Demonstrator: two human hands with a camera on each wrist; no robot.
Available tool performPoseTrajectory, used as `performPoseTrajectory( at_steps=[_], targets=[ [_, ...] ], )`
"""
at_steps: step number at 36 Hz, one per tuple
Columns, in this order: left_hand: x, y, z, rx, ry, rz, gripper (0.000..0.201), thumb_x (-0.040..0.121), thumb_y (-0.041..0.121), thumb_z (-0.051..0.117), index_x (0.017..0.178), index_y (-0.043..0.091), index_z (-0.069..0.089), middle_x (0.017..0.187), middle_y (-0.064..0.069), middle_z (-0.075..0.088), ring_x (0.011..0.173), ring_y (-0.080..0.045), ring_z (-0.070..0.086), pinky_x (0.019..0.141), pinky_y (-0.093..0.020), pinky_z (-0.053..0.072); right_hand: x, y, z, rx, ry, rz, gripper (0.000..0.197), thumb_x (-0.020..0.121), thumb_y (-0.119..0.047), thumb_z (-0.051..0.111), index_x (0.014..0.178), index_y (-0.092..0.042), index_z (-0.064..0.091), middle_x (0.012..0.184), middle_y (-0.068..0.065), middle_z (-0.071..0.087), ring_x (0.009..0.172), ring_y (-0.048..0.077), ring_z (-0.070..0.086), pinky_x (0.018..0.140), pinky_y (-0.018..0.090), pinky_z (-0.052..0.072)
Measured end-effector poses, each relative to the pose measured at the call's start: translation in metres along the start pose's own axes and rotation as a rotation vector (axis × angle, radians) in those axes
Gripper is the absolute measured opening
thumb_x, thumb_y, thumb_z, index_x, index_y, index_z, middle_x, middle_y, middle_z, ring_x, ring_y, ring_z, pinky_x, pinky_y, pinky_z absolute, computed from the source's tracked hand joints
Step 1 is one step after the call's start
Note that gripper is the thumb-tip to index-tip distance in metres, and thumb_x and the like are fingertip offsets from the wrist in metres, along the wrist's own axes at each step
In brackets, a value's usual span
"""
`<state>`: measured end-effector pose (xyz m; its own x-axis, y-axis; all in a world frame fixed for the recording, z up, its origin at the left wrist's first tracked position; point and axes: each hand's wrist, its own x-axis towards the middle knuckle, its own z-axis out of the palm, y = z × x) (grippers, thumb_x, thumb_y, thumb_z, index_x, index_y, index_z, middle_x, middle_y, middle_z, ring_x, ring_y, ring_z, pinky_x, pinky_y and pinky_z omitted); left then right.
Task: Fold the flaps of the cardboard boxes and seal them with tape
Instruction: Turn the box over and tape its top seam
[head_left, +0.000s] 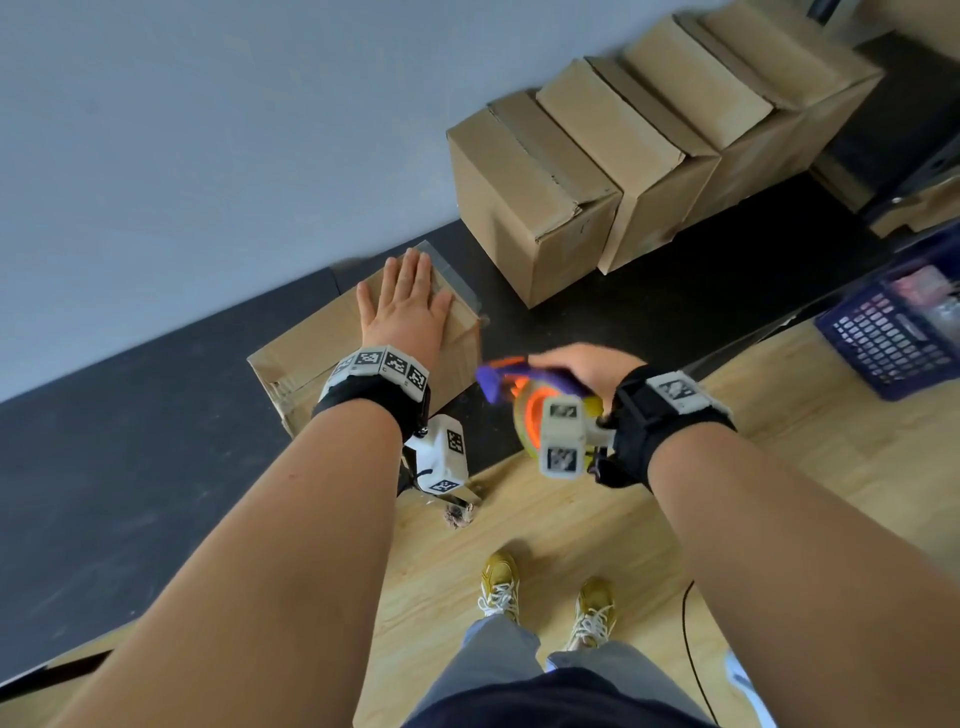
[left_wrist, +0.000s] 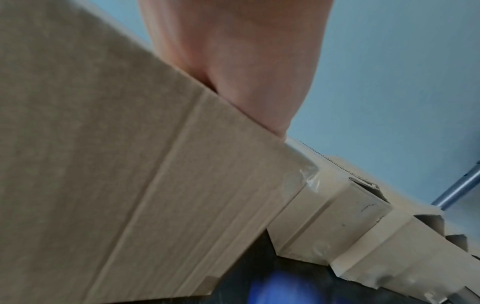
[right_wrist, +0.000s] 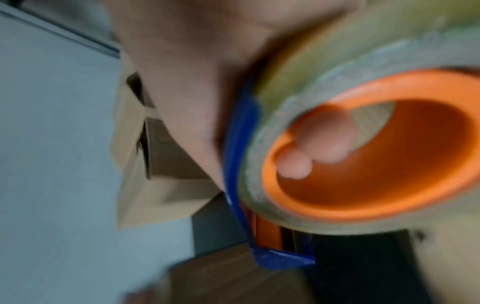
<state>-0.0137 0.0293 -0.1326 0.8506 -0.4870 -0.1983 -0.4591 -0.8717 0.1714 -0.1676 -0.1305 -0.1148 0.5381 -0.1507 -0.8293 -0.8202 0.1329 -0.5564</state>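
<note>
While the person stands on a pale wood-grain floor (head_left: 519, 525), their left hand (head_left: 408, 306) lies flat, fingers straight and together, on top of the nearest cardboard box (head_left: 306, 348), a plain brown corrugated carton with matte, slightly fibrous faces and its flaps folded shut. A strip of clear glossy tape (head_left: 452, 283) runs across the top of this carton under the fingers and wrinkles over its far edge; in the left wrist view the same tape (left_wrist: 306, 174) shines at the corner. The carton sits on a dark, smooth mat (head_left: 130, 441) against a pale blue-grey wall (head_left: 208, 130). Just right of the carton, held in the air above the mat, the right hand (head_left: 582, 366) is wrapped around a tape dispenser (head_left: 524, 400): a purple-blue plastic frame, a round orange core and a yellowish translucent roll, with fingertips (right_wrist: 324, 139) curled inside the core. Beyond and to the right of the carton, a row of closed boxes (head_left: 623, 156) leans against the wall, edges frayed. Far right of the carton stands a blue latticed plastic crate (head_left: 883, 338).
</note>
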Motion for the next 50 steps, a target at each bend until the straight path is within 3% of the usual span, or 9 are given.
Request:
performPoseTrajectory(
  at_steps=[3,9,13,15,18,22,30,44,50],
  targets=[
    [0.0,0.0,0.001,-0.003,0.008,-0.005,0.057,0.102,0.046,0.009,0.153,0.026,-0.005,0.16,0.011,-0.011,0.146,-0.01,-0.015,0.117,-0.046,-0.013,0.008,0.023,0.003,-0.095,0.215,0.046,0.041,0.082,-0.044,0.075,0.089,-0.005,0.067,0.057,0.006,0.069,0.05,0.017,0.065,0.049,0.019,0.05],
    [-0.001,0.001,-0.001,-0.001,0.047,-0.006,0.058,0.101,0.048,0.011,0.154,0.026,0.001,0.16,0.011,-0.005,0.147,-0.01,-0.009,0.118,-0.045,-0.01,0.014,0.027,-0.005,-0.029,0.301,0.07,0.056,0.075,-0.059,0.075,0.096,-0.008,0.067,0.071,0.008,0.073,0.048,0.014,0.067,0.041,0.016,0.046],
    [0.0,0.0,-0.007,0.001,0.09,0.001,0.058,0.1,0.049,0.016,0.154,0.026,0.01,0.16,0.01,0.005,0.148,-0.012,-0.001,0.118,-0.047,-0.003,0.015,0.006,-0.006,-0.05,0.363,-0.022,0.08,0.07,-0.069,0.073,0.119,-0.006,0.061,0.102,0.012,0.071,0.081,0.023,0.071,0.055,0.022,0.051],
    [0.0,-0.003,-0.011,0.015,0.097,-0.017,0.059,0.099,0.05,0.017,0.153,0.027,0.013,0.16,0.011,0.008,0.147,-0.014,0.002,0.117,-0.049,0.0,0.014,-0.003,-0.001,-0.016,0.328,-0.04,0.07,0.076,-0.056,0.074,0.12,-0.004,0.056,0.109,0.014,0.066,0.082,0.025,0.067,0.05,0.019,0.051],
    [0.002,-0.01,-0.013,0.003,0.089,-0.068,0.059,0.098,0.054,0.017,0.152,0.03,0.012,0.159,0.012,0.009,0.147,-0.019,0.0,0.115,-0.056,-0.002,0.015,-0.013,0.008,-0.072,0.305,-0.041,0.056,0.065,-0.041,0.066,0.104,-0.002,0.059,0.108,0.021,0.066,0.093,0.036,0.066,0.085,0.037,0.057],
    [0.001,-0.016,-0.008,-0.054,0.117,-0.103,0.06,0.098,0.056,0.016,0.152,0.031,0.012,0.159,0.014,0.008,0.148,-0.02,-0.005,0.114,-0.059,-0.008,0.023,-0.016,0.018,-0.395,0.357,-0.086,0.036,0.083,-0.034,0.06,0.105,-0.005,0.061,0.101,0.014,0.063,0.089,0.03,0.059,0.068,0.032,0.039],
    [0.002,-0.017,-0.002,-0.053,0.154,-0.104,0.06,0.097,0.057,0.014,0.152,0.032,0.01,0.159,0.014,0.006,0.148,-0.02,-0.005,0.114,-0.056,-0.01,0.051,-0.01,0.033,-0.955,0.441,-0.167,0.024,0.098,-0.029,0.051,0.114,-0.012,0.055,0.092,0.006,0.059,0.088,0.028,0.061,0.072,0.033,0.043],
    [0.002,-0.018,0.0,-0.072,0.178,-0.088,0.059,0.098,0.055,0.016,0.152,0.032,0.012,0.159,0.015,0.009,0.147,-0.02,-0.001,0.115,-0.056,-0.006,0.083,-0.016,0.038,-0.987,0.532,0.012,0.041,0.089,-0.038,0.069,0.116,-0.011,0.056,0.097,0.005,0.062,0.088,0.023,0.062,0.075,0.034,0.047],
    [0.005,-0.02,-0.009,-0.08,0.179,-0.07,0.054,0.099,0.05,0.02,0.15,0.031,0.02,0.155,0.013,0.019,0.143,-0.02,0.013,0.113,-0.053,0.008,0.07,-0.036,0.04,-0.653,0.696,-0.176,0.026,0.092,-0.026,0.059,0.112,-0.01,0.061,0.101,0.007,0.067,0.095,0.025,0.065,0.08,0.035,0.051]
  ],
)
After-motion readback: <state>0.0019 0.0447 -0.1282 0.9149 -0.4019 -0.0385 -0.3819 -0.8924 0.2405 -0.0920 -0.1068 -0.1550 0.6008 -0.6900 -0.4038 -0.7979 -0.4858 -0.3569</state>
